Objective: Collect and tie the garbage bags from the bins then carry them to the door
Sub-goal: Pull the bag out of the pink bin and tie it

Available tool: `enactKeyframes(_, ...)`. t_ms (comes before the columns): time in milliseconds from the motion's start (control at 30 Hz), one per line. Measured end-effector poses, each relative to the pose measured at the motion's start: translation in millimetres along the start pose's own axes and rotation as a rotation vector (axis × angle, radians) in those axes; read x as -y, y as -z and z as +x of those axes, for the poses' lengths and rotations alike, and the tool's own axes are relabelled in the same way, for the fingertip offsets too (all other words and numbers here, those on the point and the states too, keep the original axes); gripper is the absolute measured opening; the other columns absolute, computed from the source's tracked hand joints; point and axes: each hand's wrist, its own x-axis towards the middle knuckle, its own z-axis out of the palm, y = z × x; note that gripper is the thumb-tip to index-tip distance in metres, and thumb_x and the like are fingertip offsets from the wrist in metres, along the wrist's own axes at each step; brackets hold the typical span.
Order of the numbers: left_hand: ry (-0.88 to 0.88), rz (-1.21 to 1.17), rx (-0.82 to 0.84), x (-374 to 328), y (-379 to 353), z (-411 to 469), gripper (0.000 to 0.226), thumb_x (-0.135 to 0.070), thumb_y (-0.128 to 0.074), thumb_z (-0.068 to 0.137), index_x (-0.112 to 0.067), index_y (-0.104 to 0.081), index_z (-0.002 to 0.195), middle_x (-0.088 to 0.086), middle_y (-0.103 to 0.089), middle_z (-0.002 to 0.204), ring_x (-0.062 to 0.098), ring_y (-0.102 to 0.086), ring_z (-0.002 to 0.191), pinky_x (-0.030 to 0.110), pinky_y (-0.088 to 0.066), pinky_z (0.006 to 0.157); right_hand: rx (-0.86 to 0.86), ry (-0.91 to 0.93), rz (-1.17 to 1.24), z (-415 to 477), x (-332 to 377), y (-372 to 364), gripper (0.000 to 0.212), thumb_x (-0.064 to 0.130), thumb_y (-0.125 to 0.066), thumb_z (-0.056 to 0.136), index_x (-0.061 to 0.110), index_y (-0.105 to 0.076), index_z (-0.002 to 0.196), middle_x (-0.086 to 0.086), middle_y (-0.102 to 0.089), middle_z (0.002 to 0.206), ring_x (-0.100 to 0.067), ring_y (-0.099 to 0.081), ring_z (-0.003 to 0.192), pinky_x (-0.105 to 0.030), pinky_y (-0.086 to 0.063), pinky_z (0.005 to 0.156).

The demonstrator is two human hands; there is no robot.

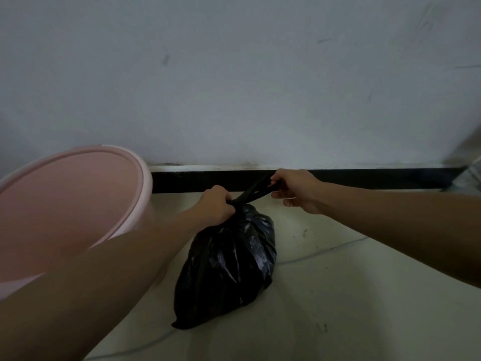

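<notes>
The garbage bag (pixel 229 267), black and pretty full, was sat on the pale floor (pixel 338 295) near the wall. Its gathered neck was gripped by the left hand (pixel 216 205), fingers curled tight round it. The twisted end was pinched and stretched out to the right by the right hand (pixel 294 190). A pink bin (pixel 70 199) was parked just left of it, with a black skirting strip (pixel 364 178) behind.

- The pink bin (pixel 78 199) stands at nine o'clock of the black bag (pixel 229 269), just beside it, blocking that side.
- The wall (pixel 234 87) and its dark skirting (pixel 364 179) close off twelve o'clock.
- Bare floor (pixel 364 295) lies open from three to six o'clock.
</notes>
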Motion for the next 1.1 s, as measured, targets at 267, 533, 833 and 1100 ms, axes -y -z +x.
enactKeyframes(267, -0.010, -0.405, 0.225, -5.1, 21.3, -19.2, 0.016, 0.000, -0.067, 0.084, -0.005, -0.065, 0.069, 0.009, -0.066, 0.074, 0.017, -0.066, 0.069, 0.025, -0.059, 0.067, -0.018, -0.033, 0.206, 3.4, 14.5, 1.3, 0.021, 0.020, -0.050, 0.089, 0.014, -0.051, 0.069, -0.008, -0.061, 0.074, -0.022, -0.060, 0.063, -0.026, -0.044, 0.056)
enactKeyframes(533, 0.007, -0.380, 0.056, 4.4, 27.8, -26.6, 0.020, -0.013, -0.080, 0.075, -0.006, -0.067, 0.062, 0.001, -0.058, 0.050, 0.007, -0.050, 0.043, 0.017, -0.040, 0.043, -0.086, -0.021, 0.208, -1.3, 16.9, 6.9, 0.025, 0.019, -0.050, 0.086, 0.016, -0.044, 0.061, 0.000, -0.051, 0.060, -0.017, -0.052, 0.056, -0.028, -0.048, 0.058)
enactKeyframes(833, 0.121, -0.270, 0.072, 13.9, 21.0, -16.5, 0.021, -0.010, -0.074, 0.081, -0.005, -0.063, 0.063, 0.007, -0.052, 0.051, 0.015, -0.046, 0.043, 0.018, -0.036, 0.040, -0.228, 0.074, 0.209, -4.2, 30.2, 8.1, 0.014, 0.014, -0.050, 0.079, 0.012, -0.046, 0.065, 0.000, -0.048, 0.044, -0.020, -0.049, 0.050, -0.025, -0.044, 0.053)
enactKeyframes(1100, 0.076, -0.140, -0.114, 39.8, -14.2, 3.0, 0.018, -0.009, -0.064, 0.078, -0.019, -0.060, 0.093, 0.003, -0.062, 0.084, 0.025, -0.061, 0.084, 0.032, -0.049, 0.073, -0.101, 0.229, -0.185, 4.2, 25.1, 10.9, 0.026, 0.023, -0.062, 0.084, 0.010, -0.051, 0.064, -0.004, -0.046, 0.054, -0.019, -0.047, 0.051, -0.028, -0.038, 0.052)
